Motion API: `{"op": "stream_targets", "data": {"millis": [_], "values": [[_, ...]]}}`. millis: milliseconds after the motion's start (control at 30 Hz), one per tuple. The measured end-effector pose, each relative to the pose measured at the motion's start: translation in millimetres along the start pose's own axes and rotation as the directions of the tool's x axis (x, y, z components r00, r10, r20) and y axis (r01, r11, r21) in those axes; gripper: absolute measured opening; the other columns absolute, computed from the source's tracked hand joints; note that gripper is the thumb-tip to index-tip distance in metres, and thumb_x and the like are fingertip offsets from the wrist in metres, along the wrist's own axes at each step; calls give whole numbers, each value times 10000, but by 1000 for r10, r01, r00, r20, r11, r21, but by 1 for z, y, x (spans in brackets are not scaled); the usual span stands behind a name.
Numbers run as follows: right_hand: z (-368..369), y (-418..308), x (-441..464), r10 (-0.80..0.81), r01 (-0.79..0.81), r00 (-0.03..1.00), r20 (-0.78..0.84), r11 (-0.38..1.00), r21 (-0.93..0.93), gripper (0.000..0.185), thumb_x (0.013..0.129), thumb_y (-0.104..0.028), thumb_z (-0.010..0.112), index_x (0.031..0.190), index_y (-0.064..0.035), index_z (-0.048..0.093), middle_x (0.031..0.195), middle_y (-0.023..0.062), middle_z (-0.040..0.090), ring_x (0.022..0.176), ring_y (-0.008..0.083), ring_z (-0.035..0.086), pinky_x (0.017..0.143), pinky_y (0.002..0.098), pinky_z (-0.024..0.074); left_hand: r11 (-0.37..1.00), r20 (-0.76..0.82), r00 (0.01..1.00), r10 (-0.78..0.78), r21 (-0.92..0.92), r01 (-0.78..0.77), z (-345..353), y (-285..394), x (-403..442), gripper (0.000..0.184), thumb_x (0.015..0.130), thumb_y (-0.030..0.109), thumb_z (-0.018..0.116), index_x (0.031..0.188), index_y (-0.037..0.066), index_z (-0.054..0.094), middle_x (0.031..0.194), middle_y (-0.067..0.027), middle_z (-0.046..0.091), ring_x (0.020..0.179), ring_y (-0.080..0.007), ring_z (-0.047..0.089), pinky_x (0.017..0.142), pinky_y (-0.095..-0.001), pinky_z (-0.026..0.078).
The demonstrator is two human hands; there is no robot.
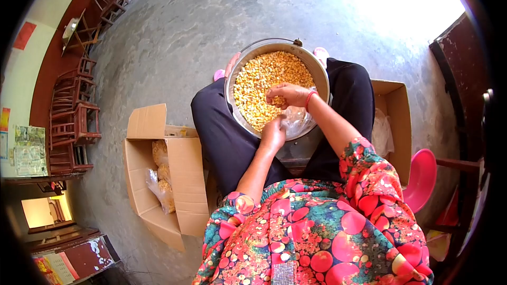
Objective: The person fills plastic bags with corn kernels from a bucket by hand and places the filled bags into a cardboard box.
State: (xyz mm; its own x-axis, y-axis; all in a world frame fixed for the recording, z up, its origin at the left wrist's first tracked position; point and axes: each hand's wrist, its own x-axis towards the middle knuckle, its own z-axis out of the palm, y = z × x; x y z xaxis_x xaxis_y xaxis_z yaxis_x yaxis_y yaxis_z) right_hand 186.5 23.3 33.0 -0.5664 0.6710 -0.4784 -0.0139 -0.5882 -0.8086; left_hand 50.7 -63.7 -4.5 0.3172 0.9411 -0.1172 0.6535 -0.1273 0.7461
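Observation:
A metal pot with a wire handle stands between my knees, filled with yellow corn kernels. My left hand is closed at the pot's near side on the edge of a clear plastic bag. The bag lies over the kernels against the near right wall. My right hand, with a red band on its wrist, reaches over the kernels with its fingers curled down. Some kernels show at its fingertips, just above the bag; how many it grips is hidden.
At my left stands an open cardboard box with filled clear bags inside. Another cardboard box at my right holds a clear bag. A pink basin is beside it. Wooden chairs line the left wall.

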Motion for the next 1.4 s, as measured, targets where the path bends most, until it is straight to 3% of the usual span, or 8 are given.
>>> {"op": "stream_targets", "data": {"millis": [333,600,700,800,900,1033,1233,1400], "values": [[-13,1,-20,5,184,967,253,671,-718,222,734,-242,513,828,-87,640,795,-3,605,759,100,520,632,241,421,904,-283,951,-124,-428,-9,-19,9,7,527,724,-142,335,1210,59,332,1009,-172,527,847,-188,567,637,-266,487],[-14,-12,-19,14,24,997,80,893,-450,223,756,-251,491,772,-77,630,684,6,575,547,96,508,517,202,414,822,1,981,-194,-545,163,-7,-6,11,410,693,-76,383,1068,65,474,761,-118,593,704,-175,576,644,-280,449],[-6,-17,-5,-116,132,991,69,937,-323,216,769,-230,471,788,-73,618,660,4,550,563,88,508,513,206,424,999,173,984,45,-31,-41,-3,10,-2,315,724,38,478,1037,49,507,907,-151,582,835,-257,569,723,-335,440],[16,-10,15,-83,91,996,37,873,-479,243,755,-246,485,918,-100,591,763,28,558,683,99,516,567,227,452,986,226,962,155,26,-165,-1,20,-7,257,731,159,501,963,62,553,918,-174,568,866,-319,534,764,-383,415],[10,47,71,-306,251,942,139,365,-897,346,708,-234,510,1029,-105,536,900,147,565,827,294,553,691,357,474,988,253,956,149,-5,-152,0,12,-3,299,728,135,501,1014,55,528,967,-188,549,917,-341,509,779,-369,416],[39,58,71,-129,116,988,88,237,-965,390,639,-258,565,990,-90,542,905,179,559,883,294,539,791,369,423,994,399,917,-17,109,-29,-3,15,-2,310,744,211,484,1014,65,528,965,-198,546,895,-323,523,777,-397,409],[44,59,63,142,67,984,106,255,-965,330,668,-253,534,935,-64,577,896,141,578,850,264,551,751,354,432,975,263,962,77,183,-128,1,17,-4,292,760,173,440,1014,56,523,969,-196,549,872,-336,534,768,-403,418],[30,64,59,176,30,971,163,586,-810,273,672,-250,538,869,-72,606,798,73,595,727,163,530,657,314,421,980,354,933,61,158,-124,-2,13,-3,255,729,152,464,949,73,567,861,-193,574,792,-334,553,705,-424,438]]}}
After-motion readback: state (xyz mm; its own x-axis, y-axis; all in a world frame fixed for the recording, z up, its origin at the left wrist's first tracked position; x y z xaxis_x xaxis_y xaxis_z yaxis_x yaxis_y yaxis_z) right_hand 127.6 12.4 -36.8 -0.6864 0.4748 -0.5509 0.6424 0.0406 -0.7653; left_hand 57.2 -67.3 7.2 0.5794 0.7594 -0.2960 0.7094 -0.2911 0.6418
